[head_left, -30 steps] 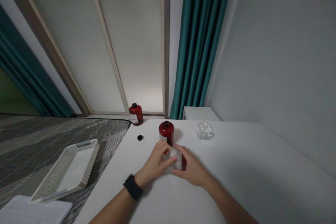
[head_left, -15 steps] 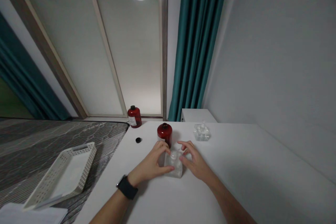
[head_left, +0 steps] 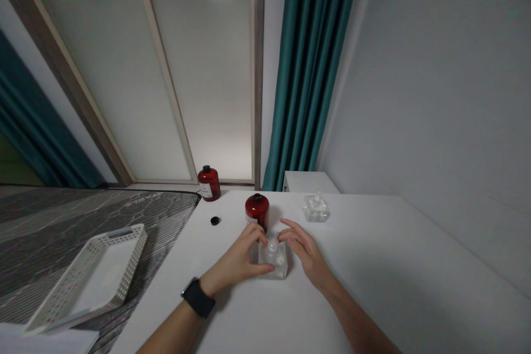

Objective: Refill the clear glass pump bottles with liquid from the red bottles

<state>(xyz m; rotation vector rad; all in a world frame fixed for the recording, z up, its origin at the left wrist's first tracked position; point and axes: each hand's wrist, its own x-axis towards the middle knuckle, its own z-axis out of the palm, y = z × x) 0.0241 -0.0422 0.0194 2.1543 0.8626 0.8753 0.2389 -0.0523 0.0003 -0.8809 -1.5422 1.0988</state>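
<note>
A clear, square-based bottle with a pump top (head_left: 279,265) stands upright on the white table. My left hand (head_left: 243,257), with a dark watch on its wrist, curls around this bottle's left side, thumb in front and fingers at its neck. At the right of the pump top is my right hand (head_left: 306,249). Its index finger stretches out and its other fingertips are beside the nozzle; whether they touch it is hard to see. Just behind the bottle stands a dark red bottle (head_left: 257,208) without a lid, its lower part hidden by my left fingers.
A black cap (head_left: 214,220) lies on the table's left (head_left: 186,257). A second red bottle (head_left: 209,183) with a black cap stands at the far left corner. Another clear pump bottle (head_left: 316,209) is at the back right. A white basket (head_left: 133,260) sits left of the table.
My right fingers have shifted around the pump top, with the thumb drawn back from its front. My left hand keeps its hold. The whole view has shifted slightly.
</note>
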